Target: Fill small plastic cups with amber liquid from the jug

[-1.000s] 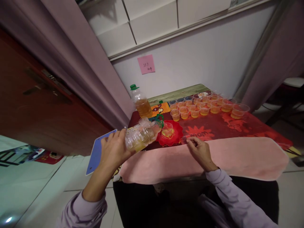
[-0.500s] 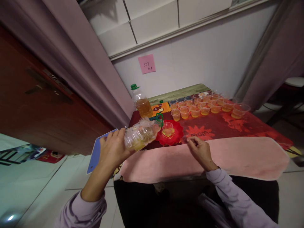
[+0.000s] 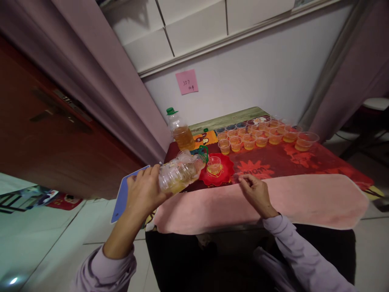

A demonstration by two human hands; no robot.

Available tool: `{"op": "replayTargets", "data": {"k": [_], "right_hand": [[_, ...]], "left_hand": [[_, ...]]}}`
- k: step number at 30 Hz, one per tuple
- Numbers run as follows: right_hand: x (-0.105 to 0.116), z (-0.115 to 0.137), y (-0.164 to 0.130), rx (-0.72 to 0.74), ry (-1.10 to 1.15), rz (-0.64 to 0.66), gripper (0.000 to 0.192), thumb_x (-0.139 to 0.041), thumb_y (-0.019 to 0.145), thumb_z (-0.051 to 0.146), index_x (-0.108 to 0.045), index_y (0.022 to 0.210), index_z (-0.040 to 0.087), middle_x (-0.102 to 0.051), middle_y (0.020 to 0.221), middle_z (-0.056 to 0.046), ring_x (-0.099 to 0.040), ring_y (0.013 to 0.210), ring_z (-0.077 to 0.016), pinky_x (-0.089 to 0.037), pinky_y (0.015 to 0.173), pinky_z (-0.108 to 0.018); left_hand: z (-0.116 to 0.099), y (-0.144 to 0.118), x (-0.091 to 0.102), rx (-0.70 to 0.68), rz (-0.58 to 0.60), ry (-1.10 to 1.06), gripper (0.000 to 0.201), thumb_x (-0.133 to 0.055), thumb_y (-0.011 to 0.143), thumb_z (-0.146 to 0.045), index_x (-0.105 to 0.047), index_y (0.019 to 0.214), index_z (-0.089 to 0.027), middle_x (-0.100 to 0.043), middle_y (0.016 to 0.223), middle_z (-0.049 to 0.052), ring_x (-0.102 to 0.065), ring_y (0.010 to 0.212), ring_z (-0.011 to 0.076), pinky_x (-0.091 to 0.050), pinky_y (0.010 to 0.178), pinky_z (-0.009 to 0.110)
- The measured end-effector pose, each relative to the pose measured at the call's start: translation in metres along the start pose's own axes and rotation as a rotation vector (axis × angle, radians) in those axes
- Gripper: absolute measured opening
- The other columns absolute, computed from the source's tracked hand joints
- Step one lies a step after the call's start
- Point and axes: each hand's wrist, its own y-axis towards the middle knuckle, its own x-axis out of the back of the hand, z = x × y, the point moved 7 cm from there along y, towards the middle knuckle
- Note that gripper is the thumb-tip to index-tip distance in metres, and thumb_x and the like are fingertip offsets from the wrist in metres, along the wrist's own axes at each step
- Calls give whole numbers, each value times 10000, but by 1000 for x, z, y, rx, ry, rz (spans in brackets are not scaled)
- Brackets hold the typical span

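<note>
My left hand [image 3: 144,188] is wrapped around a clear plastic bottle [image 3: 179,175] with yellowish liquid inside. The bottle lies tilted nearly on its side, its green-ringed neck pointing right, close to a small clear cup [image 3: 214,164]. That cup stands on a red scalloped plate [image 3: 226,175] with a yellow design. Whether liquid is flowing between them is too fine to see. Just right of the plate, my right hand [image 3: 254,190] hovers at the pink cloth's upper edge, thumb and fingertips pinched together. Something faint and see-through may be at its fingertips; I cannot make it out.
Behind the plate stands a larger green-capped jug [image 3: 182,134] of amber liquid. Rows of clear cups [image 3: 249,142] with yellow-orange liquid fill the table's back right. A pink cloth [image 3: 316,200] covers the front edge. A blue board [image 3: 120,202] sticks out at left.
</note>
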Motion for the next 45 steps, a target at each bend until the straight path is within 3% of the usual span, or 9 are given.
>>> {"op": "replayTargets", "data": {"k": [32,45], "right_hand": [[1,0,0,0,-7,8,420,-638,941,609,-814,910,229,-748,670,-41,-668,600,-221,-444,597,-314],[-1,-4,0,-19,2,16,417,-639,933,610,-811,920,230,-770,705,-52,-692,634,-238,-457,627,-327]], "left_hand": [[3,-1,1,-21,-67,-28,753,-809,835,-523,-617,1460,-149,-724,1423,243,-652,1339,471,-467,1075,582],[3,-1,0,-33,-71,-7,685,-801,848,-550,-631,1410,-198,-735,1422,233,-657,1326,453,-477,1049,564]]}}
